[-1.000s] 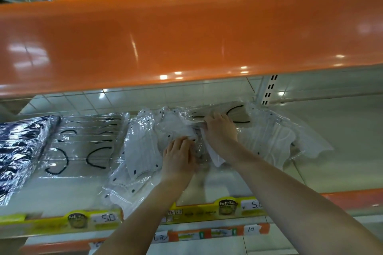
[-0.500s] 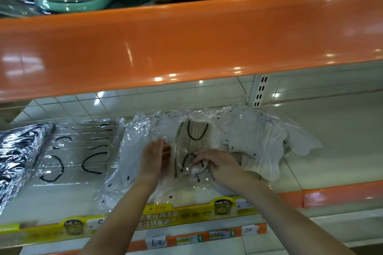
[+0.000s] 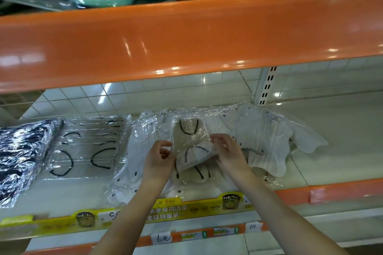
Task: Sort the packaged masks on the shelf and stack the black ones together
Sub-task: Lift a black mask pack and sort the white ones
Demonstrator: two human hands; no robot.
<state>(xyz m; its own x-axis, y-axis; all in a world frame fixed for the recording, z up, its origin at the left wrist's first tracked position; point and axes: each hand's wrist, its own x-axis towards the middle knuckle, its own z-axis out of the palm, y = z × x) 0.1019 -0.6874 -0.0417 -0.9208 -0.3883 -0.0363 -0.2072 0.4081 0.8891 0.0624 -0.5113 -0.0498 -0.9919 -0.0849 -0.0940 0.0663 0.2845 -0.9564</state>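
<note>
Beige mask pack [image 3: 191, 143] betw. both grips — left hand [image 3: 158, 159], right hand [image 3: 230, 152].

Your black mask pack [image 3: 22, 157] is cut off by the left edge. Your left hand [image 3: 158, 160] covers part of the white packs [image 3: 132, 157]. Price tags [image 3: 163, 238] are blurred.

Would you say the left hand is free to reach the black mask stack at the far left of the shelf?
Probably not yet: the left hand grips the beige mask pack with the right hand. The path to the black mask stack looks unobstructed.
</note>
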